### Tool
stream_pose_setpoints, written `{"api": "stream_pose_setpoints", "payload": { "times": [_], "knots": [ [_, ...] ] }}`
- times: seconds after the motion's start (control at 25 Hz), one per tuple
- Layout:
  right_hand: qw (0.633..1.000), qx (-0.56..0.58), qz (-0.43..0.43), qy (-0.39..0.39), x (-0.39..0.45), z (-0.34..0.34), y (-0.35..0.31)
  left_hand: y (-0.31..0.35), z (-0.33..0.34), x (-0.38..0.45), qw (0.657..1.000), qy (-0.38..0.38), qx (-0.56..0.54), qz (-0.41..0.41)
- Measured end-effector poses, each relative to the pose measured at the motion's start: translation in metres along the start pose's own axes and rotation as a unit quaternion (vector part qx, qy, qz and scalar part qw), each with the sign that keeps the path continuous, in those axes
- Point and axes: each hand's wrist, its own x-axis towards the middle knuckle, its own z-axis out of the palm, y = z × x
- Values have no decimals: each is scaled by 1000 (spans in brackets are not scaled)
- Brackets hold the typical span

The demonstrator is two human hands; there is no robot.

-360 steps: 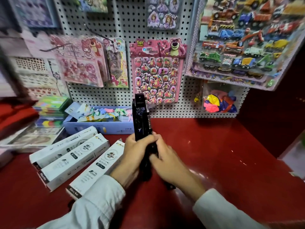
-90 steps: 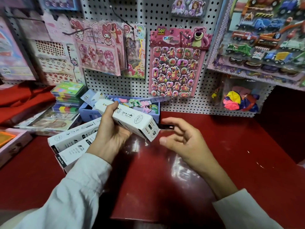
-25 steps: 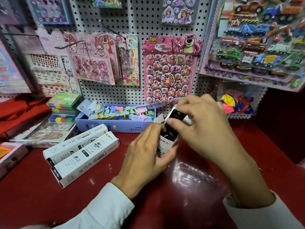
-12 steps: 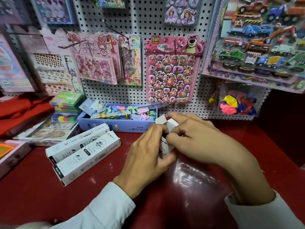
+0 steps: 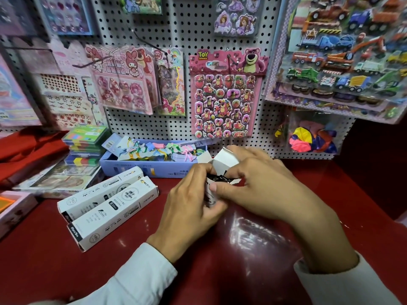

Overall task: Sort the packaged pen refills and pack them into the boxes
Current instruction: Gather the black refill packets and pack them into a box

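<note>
Left hand (image 5: 189, 205), knuckles up and wrist angled in from the lower left, wraps its curled fingers and thumb round the lower body of a small white box (image 5: 222, 170) that stands upright on the red worktop (image 5: 242, 249). Opposite it, the right hand (image 5: 264, 183) arches over the box from the right, its forearm running down to a white sleeve (image 5: 343, 285) at the lower right; its thumb presses against the box's near face while the curled fingers reach over the raised top flap, so this hand too grips the box. Between the two hands the open mouth of the box shows dark packaged pen refills (image 5: 219, 178) sitting inside, their tops level with the rim. Two more long white boxes (image 5: 110, 204) lie flat and side by side, touching along their length, on the worktop to the left of the hands, both slanting up to the right. Behind them, against the pegboard (image 5: 187, 29), sits a pale blue tray (image 5: 141, 169) filled with pastel tagged items, and left of it a stack of green and coloured cases (image 5: 86, 139). Sticker sheets hang on the pegboard, among them a pink bear sheet (image 5: 224, 95) straight above the held box, and a bag of balloons (image 5: 312, 139) hangs to the right.
</note>
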Motion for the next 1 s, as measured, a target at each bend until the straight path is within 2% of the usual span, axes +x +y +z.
{"api": "stream_pose_setpoints", "payload": {
  "times": [0.12, 0.16, 0.2, 0.24, 0.28, 0.32, 0.36, 0.48, 0.56, 0.6, 0.72, 0.88, 1.0],
  "knots": [
    [999, 30, -29, 18, 1, 5, 7, 0, 1, -2, 1000, 0, 0, -9],
    [993, 98, -50, 47, 2, 6, 10, 0, 2, -2, 1000, 4, -7, -15],
    [973, 208, -72, 74, 4, 7, 15, 0, 1, -2, 999, 13, -20, -27],
    [933, 337, -89, 89, 5, 9, 20, 0, 1, -2, 998, 23, -36, -45],
    [878, 459, -100, 94, 7, 11, 27, 1, 1, -2, 996, 34, -53, -65],
    [829, 543, -94, 98, 9, 15, 34, 1, 1, -2, 993, 48, -71, -84],
    [799, 588, -74, 103, 11, 21, 38, 2, 1, -2, 989, 60, -88, -100],
    [779, 615, -17, 120, 20, 43, 31, -2, 6, -3, 987, 69, -107, -102],
    [760, 632, -39, 147, 24, 52, 23, -6, 8, -3, 991, 55, -97, -76],
    [765, 620, -69, 162, 25, 54, 20, -8, 9, -2, 992, 46, -97, -65],
    [816, 533, -124, 185, 25, 57, 8, -11, 9, -2, 990, 26, -114, -79],
    [874, 395, -144, 244, 25, 67, 1, -15, 9, -5, 981, 31, -145, -125],
    [896, 327, -129, 271, 25, 69, 2, -17, 12, -4, 982, 31, -131, -136]
  ]
}}
